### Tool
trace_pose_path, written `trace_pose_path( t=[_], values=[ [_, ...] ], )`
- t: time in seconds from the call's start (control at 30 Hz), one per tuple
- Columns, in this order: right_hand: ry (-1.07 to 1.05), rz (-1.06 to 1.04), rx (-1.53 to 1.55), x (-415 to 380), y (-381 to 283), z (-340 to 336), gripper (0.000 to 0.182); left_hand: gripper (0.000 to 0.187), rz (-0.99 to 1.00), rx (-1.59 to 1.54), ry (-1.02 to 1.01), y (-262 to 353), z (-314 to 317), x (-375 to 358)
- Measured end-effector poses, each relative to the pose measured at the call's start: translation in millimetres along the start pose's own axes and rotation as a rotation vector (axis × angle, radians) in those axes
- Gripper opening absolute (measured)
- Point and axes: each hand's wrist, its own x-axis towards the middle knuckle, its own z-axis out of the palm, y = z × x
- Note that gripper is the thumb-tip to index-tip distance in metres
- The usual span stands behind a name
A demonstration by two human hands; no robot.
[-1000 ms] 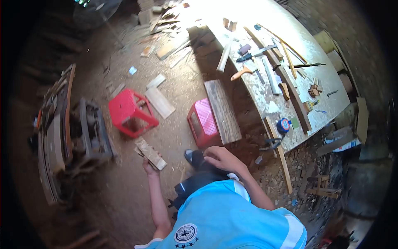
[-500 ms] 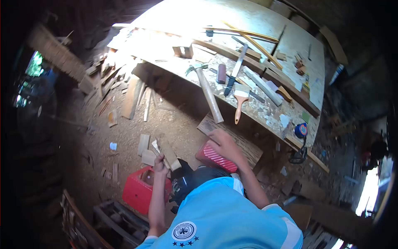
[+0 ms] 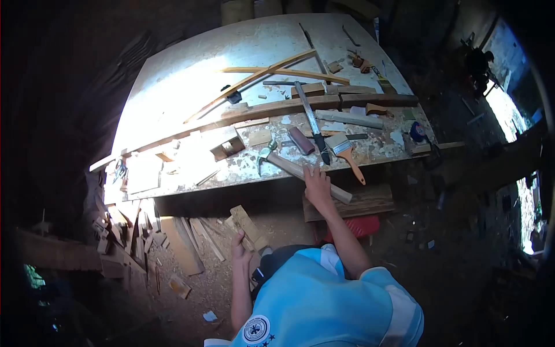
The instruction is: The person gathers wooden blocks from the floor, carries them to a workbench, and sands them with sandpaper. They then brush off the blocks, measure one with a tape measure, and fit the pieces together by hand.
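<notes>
My left hand (image 3: 241, 250) is closed around a short pale wooden block (image 3: 247, 224), held above the shaving-covered floor near my lap. My right hand (image 3: 318, 186) reaches to the front edge of the workbench (image 3: 191, 184), its fingers spread over the wooden handle of a claw hammer (image 3: 286, 165). The handle's end sticks out past the edge. Just beyond the fingers lie a dark-handled, long-bladed tool (image 3: 309, 118), a paint brush (image 3: 346, 151) and a maroon cylinder (image 3: 301, 141).
Long wooden strips (image 3: 260, 75) and a thick wooden rail (image 3: 277, 107) lie across the bench. A blue tape measure (image 3: 417, 132) sits near its right corner. Below the edge are a plank (image 3: 364, 202) and a red stool (image 3: 361, 226). Wood scraps (image 3: 179, 246) litter the floor at left.
My right hand has moved up from beside the red stool to the hammer handle. The left still holds the wooden block. The view has turned, showing more of the bench.
</notes>
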Motion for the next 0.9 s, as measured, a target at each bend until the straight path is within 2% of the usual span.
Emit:
trace_pose_path(
  t=[0.03,0.07,0.13,0.2,0.27,0.4,0.47,0.5,0.57,0.6,0.63,0.67,0.73,0.77,0.8,0.87,0.9],
  values=[
    [-0.071,0.104,0.034,5.3,-11.0,4.1,0.05,0.056,0.014,0.028,-0.084,25.3,-4.6,-3.5],
    [-0.162,0.203,0.062,5.4,-16.6,5.0,0.047,0.056,-0.015,0.097,-0.075,48.7,-0.6,-5.3],
    [-0.124,0.215,0.163,-8.6,-34.8,8.0,0.038,0.056,-0.109,0.2,-0.038,88.3,-12.0,4.8],
    [-0.037,0.22,0.32,-28.3,-33.9,19.5,0.038,0.056,-0.19,0.243,-0.02,111.0,-16.1,39.0],
    [0.173,0.187,0.45,-52.2,-35.1,24.4,0.041,0.055,-0.031,0.38,-0.108,124.1,35.9,56.6],
    [0.4,0.392,0.526,-72.7,-10.3,-26.5,0.046,0.046,0.001,0.906,-0.3,125.1,108.0,105.5],
    [0.597,0.441,0.448,-69.3,28.3,-43.2,0.045,0.047,0.278,1.362,-0.346,113.7,149.6,118.2],
    [0.583,0.485,0.341,-65.3,46.8,-60.4,0.043,0.048,0.428,1.594,-0.352,107.7,168.6,125.6],
    [0.614,0.517,0.18,-51.1,99.9,-83.9,0.04,0.057,0.559,1.978,-0.295,82.5,183.6,152.7],
    [0.65,0.522,0.127,-50.6,132.5,-81.4,0.038,0.054,0.701,1.971,-0.401,71.0,185.1,164.7],
    [0.567,0.563,0.137,-45.8,167.9,-74.2,0.04,0.047,0.763,2.173,-0.461,52.9,194.1,181.8],
    [0.522,0.601,0.14,-35.6,195.7,-76.8,0.042,0.041,0.814,2.165,-0.509,46.4,199.4,185.8],
    [0.466,0.658,0.137,-23.6,214.3,-72.3,0.044,0.038,0.781,2.281,-0.524,38.6,205.0,193.5],
    [0.532,0.617,0.08,-20.0,224.1,-63.1,0.045,0.039,0.739,2.249,-0.53,36.7,203.1,198.3],
    [0.596,0.586,0.028,-20.1,232.4,-51.1,0.045,0.042,0.725,2.224,-0.493,38.2,205.6,194.8],
    [0.603,0.645,-0.052,-18.4,232.3,-45.8,0.05,0.066,0.773,2.198,-0.539,43.6,204.6,192.8],
    [0.568,0.639,-0.03,-13.4,226.8,-45.3,0.049,0.071,0.768,2.215,-0.54,50.6,203.6,190.3]
  ],
)
